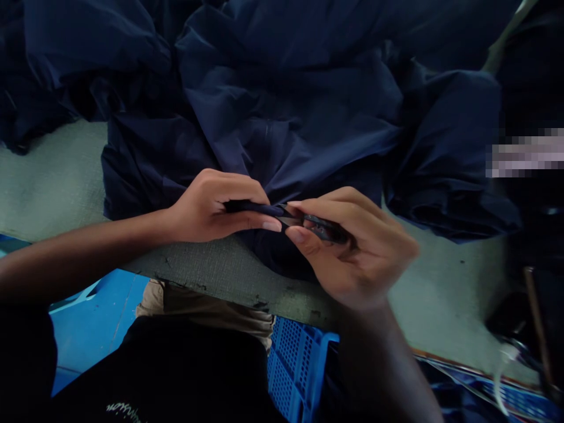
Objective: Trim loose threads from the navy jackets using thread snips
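Left grip first: we record the left hand (211, 208) clamped on a narrow fold of navy fabric (251, 207), pinched between thumb and fingers and drawn out into a tight roll. The right grip is also closed, with the right hand (352, 249) holding small black thread snips (319, 228) between thumb and fingers. Their metal tips point left and meet the end of the fold, and the two hands sit just beside each other. We cannot tell whether the blades are open or closed at this moment. The fold rises out of a navy garment (282, 111), which lies bunched and creased on the desk (53, 182), its cloth pulled into tight creases running toward the hands. Part of it hangs near the front edge, under the hands. A second mass of dark navy cloth (74, 53) lies at upper left, beyond a stretch of the desk's grey-green textured top, whose front edge is scuffed and marked with dark stains. Below that edge we see the person's black top (154, 370), with white print at its lower edge, and khaki trousers (198, 305). A blue plastic crate (295, 367) sits just to the right of them, and a blue seat (92, 317) shows at left. To the far right, a thin brown rod (535, 317) stands among dark shapes, and a pixelated patch (526, 153) hides whatever lies there.
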Available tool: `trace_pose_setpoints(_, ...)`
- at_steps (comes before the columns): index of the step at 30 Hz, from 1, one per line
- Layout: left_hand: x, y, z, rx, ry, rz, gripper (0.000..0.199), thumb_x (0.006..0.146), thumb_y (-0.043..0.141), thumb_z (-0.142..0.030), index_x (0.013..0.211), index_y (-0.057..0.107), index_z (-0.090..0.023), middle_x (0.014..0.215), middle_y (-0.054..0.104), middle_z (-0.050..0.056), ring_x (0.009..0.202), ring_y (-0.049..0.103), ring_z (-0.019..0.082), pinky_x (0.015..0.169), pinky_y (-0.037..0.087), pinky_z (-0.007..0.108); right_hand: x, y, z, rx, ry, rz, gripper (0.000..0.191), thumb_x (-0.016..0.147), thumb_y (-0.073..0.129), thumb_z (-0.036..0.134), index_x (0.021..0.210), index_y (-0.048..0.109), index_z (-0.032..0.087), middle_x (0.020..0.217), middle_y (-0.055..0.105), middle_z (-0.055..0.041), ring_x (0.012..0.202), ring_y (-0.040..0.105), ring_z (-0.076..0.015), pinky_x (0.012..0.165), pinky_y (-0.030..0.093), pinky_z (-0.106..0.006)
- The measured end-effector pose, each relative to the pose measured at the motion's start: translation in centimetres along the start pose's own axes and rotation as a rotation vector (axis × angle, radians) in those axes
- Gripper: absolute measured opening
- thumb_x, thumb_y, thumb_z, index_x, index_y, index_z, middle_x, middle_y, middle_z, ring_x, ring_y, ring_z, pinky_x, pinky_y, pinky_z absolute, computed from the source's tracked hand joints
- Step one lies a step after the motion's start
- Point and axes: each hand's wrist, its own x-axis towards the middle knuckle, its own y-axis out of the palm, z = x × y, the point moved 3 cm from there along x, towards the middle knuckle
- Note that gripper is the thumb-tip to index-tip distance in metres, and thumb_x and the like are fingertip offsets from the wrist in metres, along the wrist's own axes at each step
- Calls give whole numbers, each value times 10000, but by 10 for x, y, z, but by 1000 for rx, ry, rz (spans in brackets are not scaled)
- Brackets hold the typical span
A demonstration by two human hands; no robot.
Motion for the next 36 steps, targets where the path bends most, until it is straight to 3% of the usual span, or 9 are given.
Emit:
trace_pose_setpoints(9, 0, 1, 1, -35, -33, 20, 277, 899, 798, -427, 874, 773, -152, 760, 750, 21, 638, 645, 77, 581, 443, 198, 0, 1, 2, -64, -113, -68, 326, 798, 895, 280, 1103, 808, 357, 894, 776, -37, 719, 694, -227, 566, 568, -387)
trace_pose_setpoints(13, 0, 2, 1, 2, -42, 24, 312, 906, 787, -448, 855, 772, -141, 725, 734, 15, 616, 635, 69, 570, 436, 185, -1, 1, 2, -103, -157, -62, 334, 823, 856, 223, 1124, 793, 354, 909, 788, -29, 728, 708, -220, 581, 591, -382)
trace_pose_setpoints(24, 1, 1, -1, 8, -28, 26, 274, 898, 808, -386, 852, 768, -119, 720, 728, 6, 612, 620, 47, 558, 408, 164, 0, 1, 5, -99, -142, -24, 373, 834, 838, 164, 1142, 783, 367, 915, 778, -23, 728, 696, -197, 575, 579, -358)
trace_pose_setpoints(30, 1, 1, 0, -2, -21, 27, 272, 902, 804, -381, 858, 769, -115, 721, 727, 7, 611, 616, 46, 569, 417, 162, 0, 1, 5, -75, -137, -31, 345, 831, 842, 163, 1117, 795, 349, 900, 782, -24, 729, 705, -198, 563, 562, -349)
trace_pose_setpoints(36, 1, 1, 0, 10, -22, 43, 265, 907, 799, -373, 854, 760, -117, 727, 724, 4, 618, 621, 44, 581, 434, 157, -1, -1, 1, -57, -94, -85, 186, 846, 853, 272, 1023, 810, 312, 853, 781, -20, 673, 683, -197, 514, 516, -341)
